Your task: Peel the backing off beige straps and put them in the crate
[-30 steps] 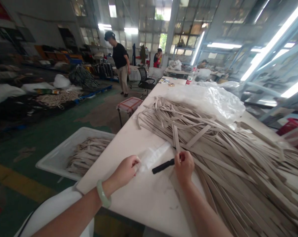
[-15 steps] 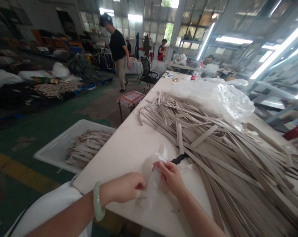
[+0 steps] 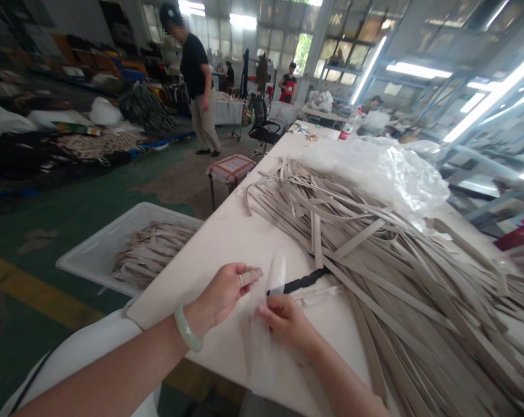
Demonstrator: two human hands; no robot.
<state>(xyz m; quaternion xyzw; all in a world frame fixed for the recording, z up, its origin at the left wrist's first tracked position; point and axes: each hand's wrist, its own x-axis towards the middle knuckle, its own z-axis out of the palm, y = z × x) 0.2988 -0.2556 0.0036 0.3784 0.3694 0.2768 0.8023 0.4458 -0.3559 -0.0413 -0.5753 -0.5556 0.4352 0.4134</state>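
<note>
Right hand (image 3: 286,330) pinching clear plastic film (image 3: 276,275) above white table (image 3: 227,255); left hand (image 3: 218,295) curled, empty, just beside. Black-handled tool (image 3: 301,282) near. Large heap of beige strips (image 3: 388,272) right, much left; smaller batch (image 3: 151,252) in white tray (image 3: 88,260), left.

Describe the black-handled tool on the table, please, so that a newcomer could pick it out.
Start at the long white table, with its heap of pale grey strips. At the heap's near edge, just beyond the person's right hand, lies a slim black-handled tool: the only dark thing among those pale strips, with a bright tip.
</note>
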